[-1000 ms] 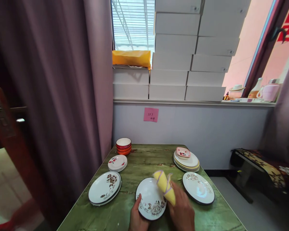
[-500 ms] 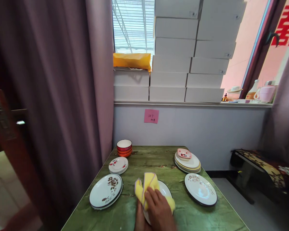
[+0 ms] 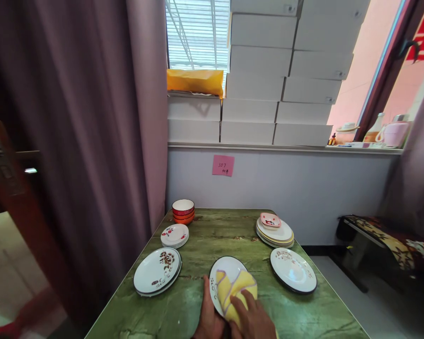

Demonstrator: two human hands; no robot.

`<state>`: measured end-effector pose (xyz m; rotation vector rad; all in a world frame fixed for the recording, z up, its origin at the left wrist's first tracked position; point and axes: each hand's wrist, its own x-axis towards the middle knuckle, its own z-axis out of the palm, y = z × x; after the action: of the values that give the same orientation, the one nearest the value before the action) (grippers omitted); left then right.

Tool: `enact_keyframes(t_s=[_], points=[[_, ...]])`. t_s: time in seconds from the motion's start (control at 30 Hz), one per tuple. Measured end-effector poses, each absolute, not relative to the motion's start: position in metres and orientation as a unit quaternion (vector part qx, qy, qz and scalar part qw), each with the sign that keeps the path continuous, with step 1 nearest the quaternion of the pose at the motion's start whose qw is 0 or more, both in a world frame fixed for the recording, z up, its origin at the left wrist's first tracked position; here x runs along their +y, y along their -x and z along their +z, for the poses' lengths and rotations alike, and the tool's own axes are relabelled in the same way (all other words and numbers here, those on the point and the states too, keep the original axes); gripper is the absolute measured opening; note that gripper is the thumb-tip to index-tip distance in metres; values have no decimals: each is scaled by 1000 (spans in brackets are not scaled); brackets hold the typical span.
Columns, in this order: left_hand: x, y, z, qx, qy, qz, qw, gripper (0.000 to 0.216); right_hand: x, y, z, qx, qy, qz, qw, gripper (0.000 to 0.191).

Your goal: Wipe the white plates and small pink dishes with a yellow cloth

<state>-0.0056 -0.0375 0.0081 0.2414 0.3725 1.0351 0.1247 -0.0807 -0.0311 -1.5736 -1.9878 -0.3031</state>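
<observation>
A white plate with a dark rim (image 3: 229,264) is tilted above the near middle of the table. My left hand (image 3: 210,313) grips its left and lower edge, thumb up along the rim. With closed fingers, my right hand (image 3: 252,318) presses a yellow cloth with purple edging (image 3: 235,289) onto the plate's face, covering its lower right part. To the left lie large flower-patterned plates (image 3: 157,270), stacked. On the right rests another dark-rimmed oval plate (image 3: 293,270).
Small floral plates (image 3: 175,234) and stacked red and orange bowls (image 3: 183,211) stand at the back left. A plate stack (image 3: 285,231) topped by a small pink dish (image 3: 270,220) sits at the back right. The green table (image 3: 219,221) meets the wall behind.
The cloth and my right hand have slid down and right across the plate, uncovering its upper part. More of my left hand shows. The view has tipped slightly downward.
</observation>
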Motion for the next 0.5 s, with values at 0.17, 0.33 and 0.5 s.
enact_keyframes(t_s=[0.17, 0.33, 0.5], points=[[-40, 3, 4, 135, -113, 487, 856, 70, -71, -95, 21, -770, 575, 37, 272, 56], [-36, -4, 2, 97, -117, 558, 816, 59, -42, -112, 70, -718, 653, 15, 240, 50], [-35, -4, 7, 84, -127, 543, 826, 65, -61, -139, 46, -680, 713, -16, 169, 46]])
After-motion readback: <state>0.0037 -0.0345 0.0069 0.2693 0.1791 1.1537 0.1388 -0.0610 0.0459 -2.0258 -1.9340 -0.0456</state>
